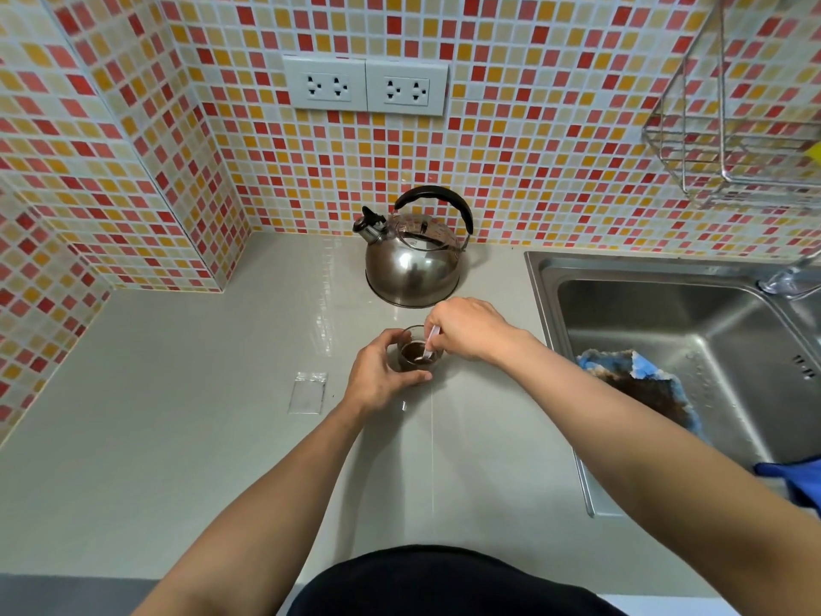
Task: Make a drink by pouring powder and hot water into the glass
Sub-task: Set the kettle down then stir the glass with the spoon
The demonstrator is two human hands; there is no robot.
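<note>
Two hands at work: both meet at the glass, mid-frame.
Glass [415, 354]: upright on the surface [186, 437], holding dark brown liquid, just short of the kettle at 6 o'clock from it.
Left hand [381, 376]: fingers curled round the glass from its 8 o'clock side, closed on the wall and steadying it.
Right hand [468, 327]: fingers pinched shut on a stirrer [430, 344], coming in from the glass's 2 o'clock.
Stirrer: thin, pale; upper end in the grip, lower end down in the liquid.
Kettle [415, 251]: steel, black handle, standing at 12 o'clock from the glass near the tiled wall, untouched.
Sachet [308, 392]: clear, flat on the surface at 9 o'clock from the glass, well apart; looks emptied, though contents are too faint to tell.
Sink [666, 313]: at 3 o'clock, with a blue cloth [644, 384] lying in it.
Step in hand: stirring, by my reading; powder and water seem already in, given the dark fill.
Next move: likely small circular strokes with the glass kept pinned, then the stirrer lifted straight up clear of the rim to avoid drips or tipping.
</note>
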